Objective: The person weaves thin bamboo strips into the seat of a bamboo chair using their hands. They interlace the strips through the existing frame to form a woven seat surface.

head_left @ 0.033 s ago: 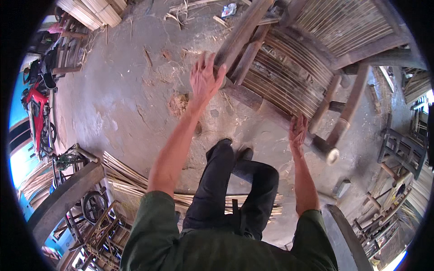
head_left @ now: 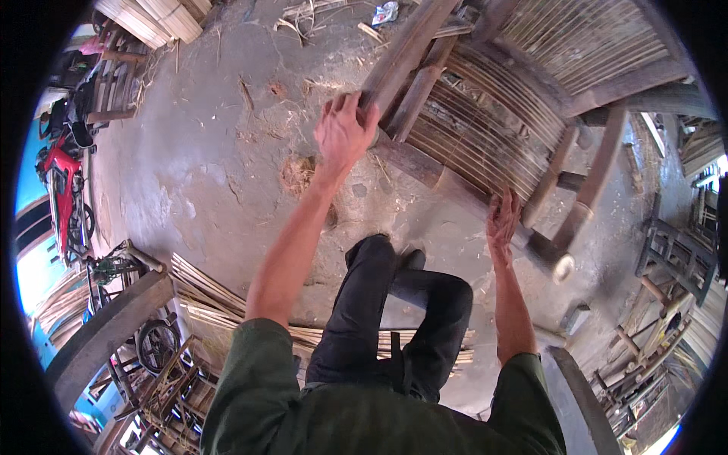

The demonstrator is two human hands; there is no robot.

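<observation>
A dark brown bamboo chair (head_left: 485, 114) with a slatted seat and a slatted back stands tilted in my view at the upper right. My left hand (head_left: 343, 135) is at its near left corner, fingers curled around the end of the front rail, thumb against the armrest post. Farther right along the same thick rail (head_left: 447, 182), my right hand (head_left: 502, 220) grips from the near side, with its fingers over the top toward the slats. The rail's pale cut end (head_left: 563, 268) sticks out past my right hand.
Long split bamboo strips (head_left: 205, 292) lie on the floor behind my legs. A red motorbike (head_left: 64, 182) stands far left, and a concrete beam (head_left: 114, 326) crosses the lower left. More bamboo frames (head_left: 675, 258) are at the right. Scraps (head_left: 303, 19) litter the floor.
The chair has shifted slightly to the right. My left hand's fingers are more curled at the corner, and my right hand has moved slightly with the rail.
</observation>
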